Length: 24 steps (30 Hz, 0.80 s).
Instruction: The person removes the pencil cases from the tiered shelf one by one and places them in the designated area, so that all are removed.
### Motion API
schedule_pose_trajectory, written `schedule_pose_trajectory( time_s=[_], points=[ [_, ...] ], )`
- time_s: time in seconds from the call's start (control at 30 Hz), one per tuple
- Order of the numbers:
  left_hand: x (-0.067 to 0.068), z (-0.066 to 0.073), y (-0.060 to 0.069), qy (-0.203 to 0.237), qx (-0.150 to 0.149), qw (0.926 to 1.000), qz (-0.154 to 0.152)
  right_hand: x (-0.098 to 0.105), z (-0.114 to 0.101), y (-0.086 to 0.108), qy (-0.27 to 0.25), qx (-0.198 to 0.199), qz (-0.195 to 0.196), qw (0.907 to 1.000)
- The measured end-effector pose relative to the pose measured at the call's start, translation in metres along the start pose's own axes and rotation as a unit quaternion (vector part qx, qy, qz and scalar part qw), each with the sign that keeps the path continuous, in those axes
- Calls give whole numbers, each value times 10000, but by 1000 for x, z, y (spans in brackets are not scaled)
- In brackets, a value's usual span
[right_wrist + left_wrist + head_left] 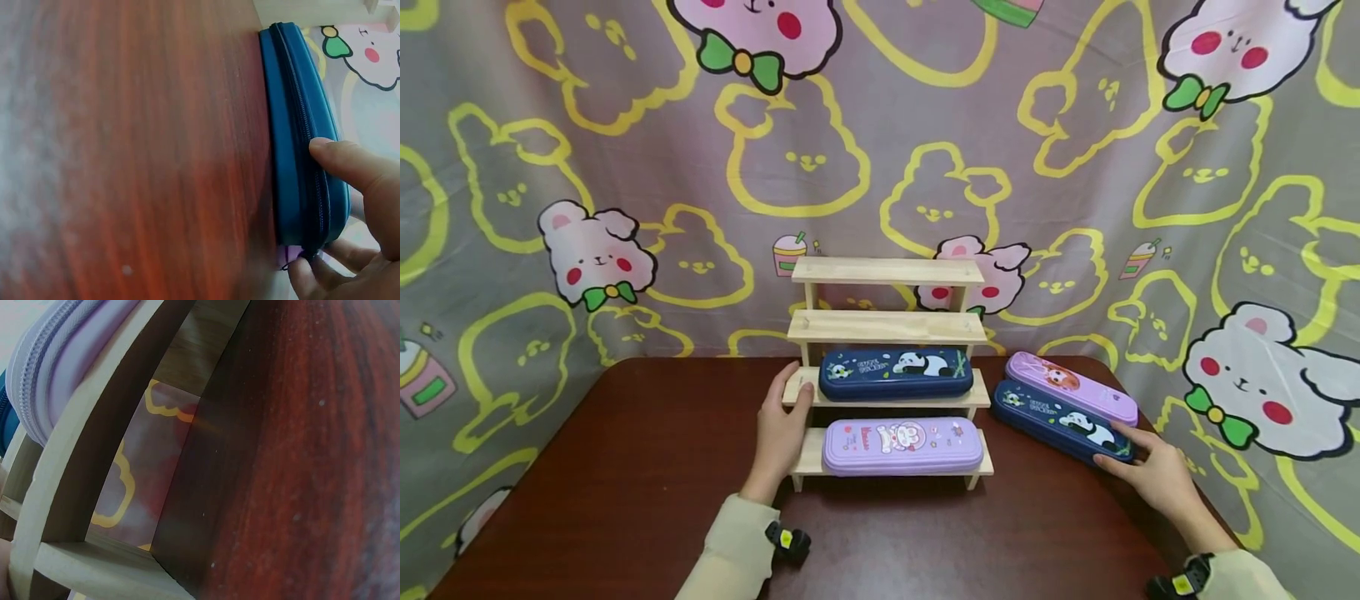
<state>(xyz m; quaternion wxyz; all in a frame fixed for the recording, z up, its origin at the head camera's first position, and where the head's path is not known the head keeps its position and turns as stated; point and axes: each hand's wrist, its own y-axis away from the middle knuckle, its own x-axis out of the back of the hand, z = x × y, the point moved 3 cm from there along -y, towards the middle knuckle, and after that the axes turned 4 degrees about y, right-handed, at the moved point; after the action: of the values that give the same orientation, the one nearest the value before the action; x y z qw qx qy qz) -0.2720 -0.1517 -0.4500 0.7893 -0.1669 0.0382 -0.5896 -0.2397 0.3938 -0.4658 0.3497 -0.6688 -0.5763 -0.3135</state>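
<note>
A dark blue panda case [1063,421] lies on the table right of the wooden rack [887,327], beside a pink-purple case [1071,388]. My right hand [1157,475] holds its right end; in the right wrist view the thumb of the hand [369,200] presses the zipped side of the blue case [287,144], fingers around the end. My left hand [782,429] grips the left end of the rack's second board from the bottom. Another blue panda case [895,373] lies on that board, a lilac case [902,446] on the lowest. In the left wrist view, the hand barely shows at the lower-left edge.
The rack's top two boards [887,271] hold no cases. Behind the brown table [647,467] hangs a patterned cloth [655,167], which also runs along both sides. The right-hand cases lie near the table's right edge.
</note>
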Motion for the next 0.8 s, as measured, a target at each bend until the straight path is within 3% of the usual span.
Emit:
schedule_pose_trajectory(
  time_s=[0.13,0.37,0.6,0.8],
  points=[
    [0,-2,1,4,-7,10000,7,0,-4,0,256,367,395,9982],
    [0,-1,-3,3,-114,9999,33,5,-29,0,392,1209,1347,9827],
    [0,-2,-2,-51,-84,9999,32,-2,-48,0,-140,1461,1233,9815],
    [-1,-4,-1,-32,-62,10000,33,-8,-65,-2,-511,1762,1370,9734]
  ],
)
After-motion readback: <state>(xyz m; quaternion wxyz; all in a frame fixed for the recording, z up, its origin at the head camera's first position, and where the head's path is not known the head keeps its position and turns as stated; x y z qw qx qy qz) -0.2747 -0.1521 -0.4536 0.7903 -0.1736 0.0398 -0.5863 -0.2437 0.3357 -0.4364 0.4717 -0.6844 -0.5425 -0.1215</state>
